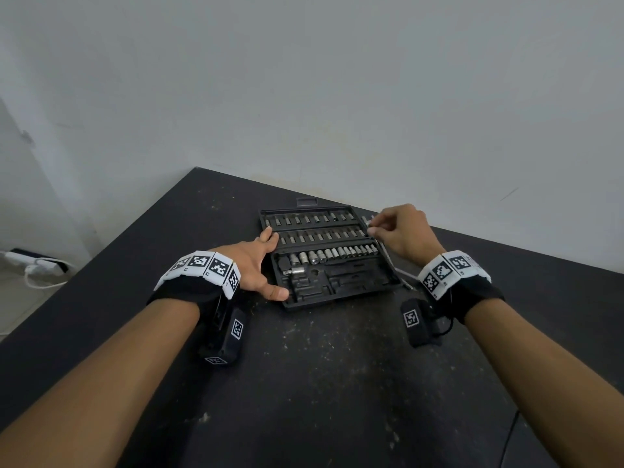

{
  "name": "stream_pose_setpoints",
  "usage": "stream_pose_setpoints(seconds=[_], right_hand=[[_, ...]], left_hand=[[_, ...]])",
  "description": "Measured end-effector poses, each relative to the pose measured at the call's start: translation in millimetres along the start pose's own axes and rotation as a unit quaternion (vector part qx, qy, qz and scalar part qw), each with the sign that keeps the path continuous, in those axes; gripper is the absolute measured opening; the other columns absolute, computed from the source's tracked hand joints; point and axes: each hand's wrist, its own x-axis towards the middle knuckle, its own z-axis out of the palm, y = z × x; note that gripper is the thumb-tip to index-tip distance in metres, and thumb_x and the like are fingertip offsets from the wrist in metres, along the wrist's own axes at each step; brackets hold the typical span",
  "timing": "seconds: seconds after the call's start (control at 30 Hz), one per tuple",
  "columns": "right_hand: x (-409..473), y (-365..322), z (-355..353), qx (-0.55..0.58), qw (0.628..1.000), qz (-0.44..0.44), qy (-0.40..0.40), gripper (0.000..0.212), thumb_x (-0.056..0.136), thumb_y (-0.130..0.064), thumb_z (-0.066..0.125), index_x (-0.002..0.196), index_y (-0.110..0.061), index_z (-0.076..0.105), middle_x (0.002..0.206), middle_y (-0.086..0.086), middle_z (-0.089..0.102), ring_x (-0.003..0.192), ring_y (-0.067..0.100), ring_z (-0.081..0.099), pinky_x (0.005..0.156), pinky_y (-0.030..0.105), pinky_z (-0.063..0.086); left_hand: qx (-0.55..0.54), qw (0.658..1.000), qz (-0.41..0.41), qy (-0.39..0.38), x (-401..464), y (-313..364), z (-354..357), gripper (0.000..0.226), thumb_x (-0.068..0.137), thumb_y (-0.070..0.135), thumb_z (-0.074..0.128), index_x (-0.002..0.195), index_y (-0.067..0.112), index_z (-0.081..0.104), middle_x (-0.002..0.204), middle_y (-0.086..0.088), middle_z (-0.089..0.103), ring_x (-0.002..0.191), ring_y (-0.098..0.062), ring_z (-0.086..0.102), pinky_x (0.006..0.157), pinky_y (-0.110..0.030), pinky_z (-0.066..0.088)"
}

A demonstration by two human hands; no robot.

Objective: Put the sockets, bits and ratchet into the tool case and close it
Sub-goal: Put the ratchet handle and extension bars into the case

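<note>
The black moulded-plastic tool case (329, 255) lay open on the dark, scuffed surface (331, 366), its long axis running left to right. Two far rows held short steel bits (310, 219) standing in slots; a nearer row held bright cylindrical sockets (332, 253), graded from large at the left to small at the right. The long recesses along the near edge looked unfilled.

The right hand (403, 236) hovered at the case's far right corner, fingers (380, 221) curled in a pinch on a small metal piece (370, 227), probably a bit, though it was too small to tell. It was held just beside the right end of the bit rows, so the open slot likely lay a little left of the fingertips. The left hand (258, 265) lay flat, fingers straight, on the case's left edge, thumb along the near corner, holding nothing. A slim metal bar (393, 265), perhaps the ratchet, lay outside the case's right side, nearer the right hand.
</note>
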Motion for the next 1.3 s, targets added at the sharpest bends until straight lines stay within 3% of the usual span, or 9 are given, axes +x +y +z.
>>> stream_pose_setpoints(seconds=[0.13, 0.27, 0.47, 0.6, 0.83, 0.93, 1.03, 1.2, 1.3], right_hand=[[-25.1, -56.5, 26.3, 0.029, 0.991, -0.059, -0.117, 0.011, 0.084, -0.028, 0.085, 0.095, -0.026, 0.083, 0.082, -0.013, 0.078, 0.074, -0.005, 0.071, 0.069, 0.005, 0.052], [-38.2, -92.3, 63.3, 0.012, 0.986, -0.067, -0.153, 0.015, 0.084, -0.022, 0.082, 0.099, -0.024, 0.084, 0.089, -0.011, 0.079, 0.073, -0.008, 0.065, 0.065, 0.001, 0.044], [-39.8, -110.6, 83.2, 0.033, 0.993, -0.014, -0.114, 0.012, 0.082, -0.011, 0.079, 0.092, -0.018, 0.082, 0.078, -0.004, 0.074, 0.071, 0.005, 0.07, 0.062, 0.012, 0.052], [-40.0, -114.3, 92.4, 0.016, 0.995, -0.004, -0.097, 0.008, 0.08, -0.013, 0.081, 0.084, -0.02, 0.082, 0.083, 0.0, 0.076, 0.082, 0.015, 0.073, 0.077, 0.028, 0.062], [-41.5, -122.5, 96.4, -0.038, 0.993, -0.022, -0.106, 0.01, 0.082, -0.013, 0.077, 0.092, -0.016, 0.08, 0.094, 0.008, 0.074, 0.088, 0.025, 0.073, 0.081, 0.04, 0.063], [-39.7, -124.0, 93.4, -0.046, 0.991, -0.02, -0.121, 0.013, 0.085, -0.011, 0.073, 0.096, -0.013, 0.08, 0.101, 0.012, 0.072, 0.089, 0.026, 0.072, 0.08, 0.037, 0.063], [-39.0, -125.7, 90.5, -0.02, 0.992, -0.004, -0.128, 0.011, 0.083, -0.01, 0.077, 0.092, -0.014, 0.081, 0.096, 0.007, 0.075, 0.086, 0.02, 0.073, 0.078, 0.029, 0.061], [-39.0, -123.4, 87.9, 0.013, 0.99, 0.016, -0.139, 0.009, 0.077, -0.017, 0.089, 0.085, -0.019, 0.083, 0.087, 0.0, 0.077, 0.087, 0.015, 0.073, 0.084, 0.032, 0.061], [-36.6, -118.6, 80.8, 0.008, 0.987, -0.014, -0.159, 0.01, 0.083, -0.015, 0.083, 0.089, -0.022, 0.085, 0.084, -0.005, 0.077, 0.082, 0.008, 0.071, 0.078, 0.026, 0.058]], left_hand=[[0.007, 1.0, -0.003, 0.01, -1.2, 0.2, 1.5, 0.133, 0.071, 0.071, 0.075, 0.159, 0.027, -0.016, 0.162, 0.013, -0.028, 0.153, -0.022, 0.017, 0.121, -0.039, 0.026], [0.015, 1.0, -0.007, 0.026, -3.5, 1.0, 2.5, 0.132, 0.071, 0.073, 0.074, 0.159, 0.028, -0.014, 0.163, 0.014, -0.026, 0.153, -0.023, 0.018, 0.121, -0.041, 0.026], [0.002, 0.999, -0.001, 0.036, -6.1, 1.8, 3.8, 0.131, 0.072, 0.071, 0.075, 0.16, 0.028, -0.011, 0.164, 0.015, -0.024, 0.154, -0.021, 0.017, 0.122, -0.041, 0.026], [-0.001, 0.999, 0.0, 0.037, -7.2, 2.8, 4.3, 0.13, 0.072, 0.07, 0.075, 0.16, 0.028, -0.011, 0.164, 0.015, -0.024, 0.154, -0.021, 0.016, 0.122, -0.039, 0.025], [-0.005, 0.999, -0.002, 0.036, -8.4, 4.5, 4.3, 0.13, 0.073, 0.069, 0.075, 0.16, 0.029, -0.012, 0.164, 0.015, -0.024, 0.154, -0.023, 0.016, 0.122, -0.041, 0.025], [-0.007, 0.999, -0.003, 0.035, -8.8, 5.2, 4.3, 0.13, 0.073, 0.069, 0.076, 0.16, 0.029, -0.012, 0.163, 0.016, -0.024, 0.153, -0.022, 0.017, 0.122, -0.041, 0.026], [-0.011, 0.999, -0.002, 0.035, -9.1, 4.7, 4.3, 0.13, 0.073, 0.068, 0.076, 0.16, 0.029, -0.012, 0.163, 0.016, -0.025, 0.153, -0.022, 0.017, 0.122, -0.041, 0.026], [-0.009, 0.999, -0.01, 0.032, -8.2, 3.8, 4.9, 0.13, 0.072, 0.069, 0.076, 0.16, 0.03, -0.012, 0.163, 0.017, -0.026, 0.154, -0.023, 0.015, 0.122, -0.043, 0.025], [-0.005, 0.999, -0.008, 0.031, -6.7, 3.4, 5.0, 0.13, 0.072, 0.071, 0.075, 0.16, 0.03, -0.012, 0.163, 0.017, -0.025, 0.154, -0.023, 0.015, 0.122, -0.043, 0.025]])
